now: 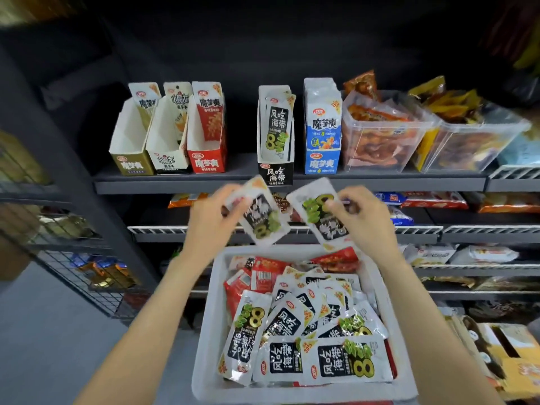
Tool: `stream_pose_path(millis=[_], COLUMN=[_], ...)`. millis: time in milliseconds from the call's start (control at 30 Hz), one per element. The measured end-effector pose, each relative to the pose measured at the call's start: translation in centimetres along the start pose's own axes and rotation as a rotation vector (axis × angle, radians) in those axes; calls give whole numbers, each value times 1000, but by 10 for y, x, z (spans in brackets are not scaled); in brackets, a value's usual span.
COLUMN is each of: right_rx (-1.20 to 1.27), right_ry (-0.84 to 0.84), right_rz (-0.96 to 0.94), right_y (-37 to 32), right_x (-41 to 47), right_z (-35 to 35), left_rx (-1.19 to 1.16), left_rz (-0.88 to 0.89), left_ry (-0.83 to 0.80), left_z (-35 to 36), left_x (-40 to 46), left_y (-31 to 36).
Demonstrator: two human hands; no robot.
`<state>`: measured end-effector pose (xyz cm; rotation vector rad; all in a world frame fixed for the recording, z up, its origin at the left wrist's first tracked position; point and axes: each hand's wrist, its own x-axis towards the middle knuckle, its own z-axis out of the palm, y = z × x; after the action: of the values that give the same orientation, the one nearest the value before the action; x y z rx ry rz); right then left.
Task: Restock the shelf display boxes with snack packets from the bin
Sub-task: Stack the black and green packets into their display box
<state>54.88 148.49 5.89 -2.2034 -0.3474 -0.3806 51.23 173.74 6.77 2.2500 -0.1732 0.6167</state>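
The white bin sits closest to me, just below my forearms, heaped with black-and-white seaweed packets and some red packets toward its far end. Above its far rim I hold one seaweed packet in each of my hands. My left hand pinches a packet by its upper end, fingers curled round the edge, the packet tilted down to the right. My right hand pinches the other packet, thumb on its face, with its print upside down. Straight ahead on the dark shelf stands the black seaweed display box, packets upright inside. A blue box stands just right of it; red, white and gold boxes stand well to its left, mostly unfilled.
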Motion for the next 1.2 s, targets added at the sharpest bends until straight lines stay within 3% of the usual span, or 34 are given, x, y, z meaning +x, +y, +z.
stream_pose_path(millis=[200, 300, 400, 567, 667, 800, 867, 1067, 1200], right_rx=[239, 493, 737, 978, 941, 821, 705, 122, -269], right_ry=[229, 277, 259, 214, 180, 201, 210, 255, 258], right_rz=[-3, 39, 98, 140, 134, 131, 115, 52, 34], right_y=[-46, -60, -68, -72, -72, -68, -66, -58, -50], right_x=[63, 89, 110, 139, 152, 171, 179, 200, 201], right_z=[-27, -31, -27, -10, 4, 25, 34, 64, 69], left_rx=[-153, -141, -53, 15, 68, 36, 21, 100, 17], left_rz=[42, 109, 175, 260, 235, 70, 38, 18, -60], left_ry=[249, 332, 348, 219, 139, -38, -39, 99, 56], left_z=[-36, -33, -22, 2, 17, 28, 31, 38, 46], left_x=[80, 116, 145, 182, 193, 212, 219, 227, 233], left_y=[39, 38, 32, 15, 8, -11, -22, -31, -28])
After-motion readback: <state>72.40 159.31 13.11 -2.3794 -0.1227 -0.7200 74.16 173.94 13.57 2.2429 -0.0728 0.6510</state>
